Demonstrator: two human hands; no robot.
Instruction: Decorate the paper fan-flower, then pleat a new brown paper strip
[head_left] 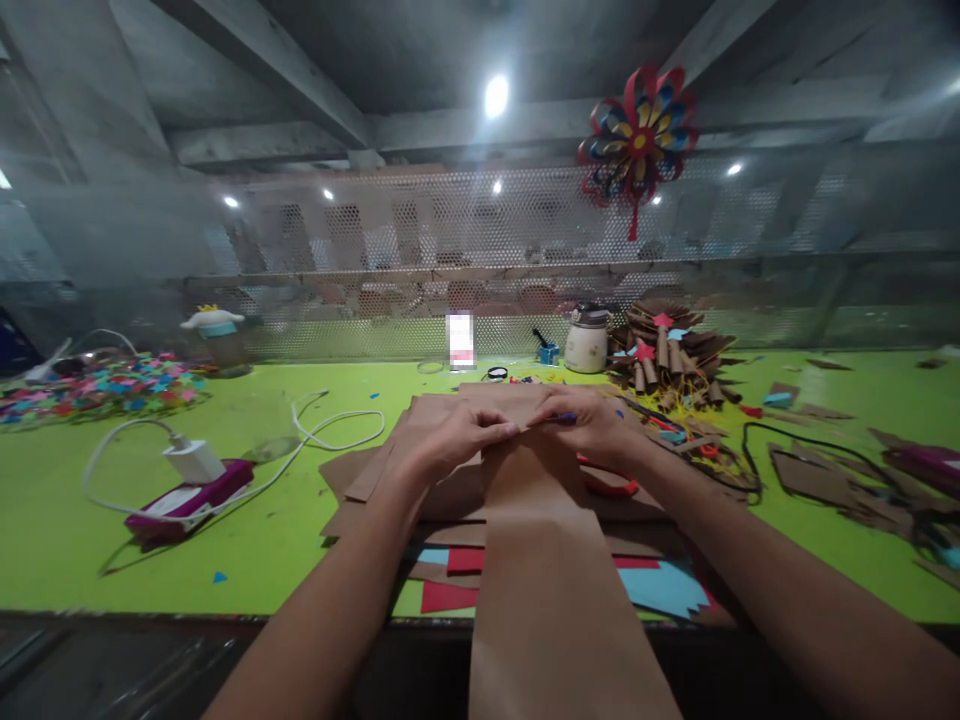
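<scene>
A long strip of brown kraft paper (547, 560) runs from the stack toward me and hangs over the table's near edge. At its far end my left hand (469, 435) is closed, thumb and fingers pinching the paper. Close beside it, my right hand (589, 420) is closed with its fingertips at the same edge. A thin dark blue pen-like tool (561, 418) sticks out between the right fingers; its exact kind is unclear. Under the strip lies a stack of brown paper sheets (450, 500). Red scissor-like handles (611, 487) show beside the right forearm.
Red and light blue paper (660, 588) shows under the stack. Left are a power strip (191, 500) with a white charger and cable, and a paper-star pile (112, 385). A jar (586, 340) and rolled brown paper pieces (667, 360) stand behind on the green table (300, 560).
</scene>
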